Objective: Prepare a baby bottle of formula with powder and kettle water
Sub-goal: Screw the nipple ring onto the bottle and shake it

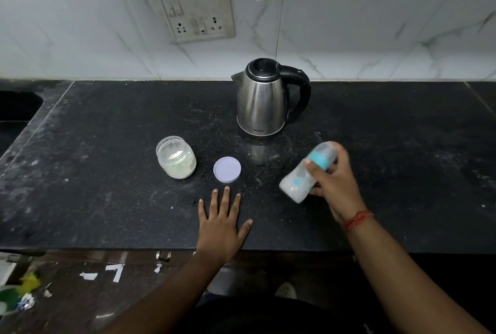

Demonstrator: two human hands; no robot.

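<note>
Right hand (pixel 334 182) grasps the capped bottle (pixel 308 171), tilted and blurred above the counter's (pixel 402 172) right half.

The bottle is clear plastic with a teal collar, milky inside. Left hand (pixel 221 226) lies flat, fingers spread, at the near edge. Just beyond it sits a round lilac lid (pixel 227 169); left of that an open jar (pixel 175 157) part full of pale powder. A steel kettle (pixel 264 97) stands far, near the tiled wall.

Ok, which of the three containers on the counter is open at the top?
The plastic powder jar: its lilac lid lies beside it. The kettle is lidded, the baby bottle capped.
</note>
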